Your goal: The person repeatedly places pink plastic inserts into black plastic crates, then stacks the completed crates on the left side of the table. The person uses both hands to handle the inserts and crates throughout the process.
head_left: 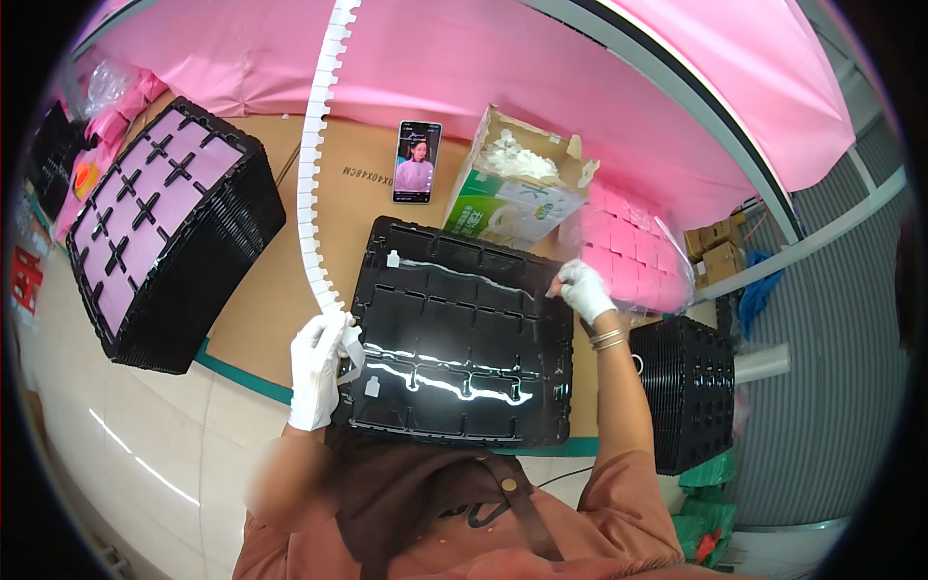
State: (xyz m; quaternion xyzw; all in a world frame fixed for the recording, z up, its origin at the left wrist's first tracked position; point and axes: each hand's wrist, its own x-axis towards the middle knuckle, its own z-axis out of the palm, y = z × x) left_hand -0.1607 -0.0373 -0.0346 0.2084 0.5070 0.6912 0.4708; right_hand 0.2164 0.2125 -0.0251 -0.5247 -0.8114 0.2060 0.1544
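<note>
A shiny black plastic tray (464, 338) with moulded compartments lies in front of me. Two small white bottle-shaped labels show on its left side, an upper label (392, 259) and a lower label (372, 387). My left hand (317, 372), in a white glove, is closed on a long white label strip (311, 174) with notched edges. That strip runs down from the top of the view, and its loose end curls by the tray's left edge. Also gloved, my right hand (585, 290) pinches at the tray's upper right corner; what is between its fingertips is too small to tell.
Stacked black trays with pink sheets (169, 193) stand at the left, and another black tray stack (681, 396) at the right. Beyond the tray are a phone (418, 162), a carton (498, 203) full of white scraps and pink wrapped packs (633, 251). Cardboard (261, 329) covers the table.
</note>
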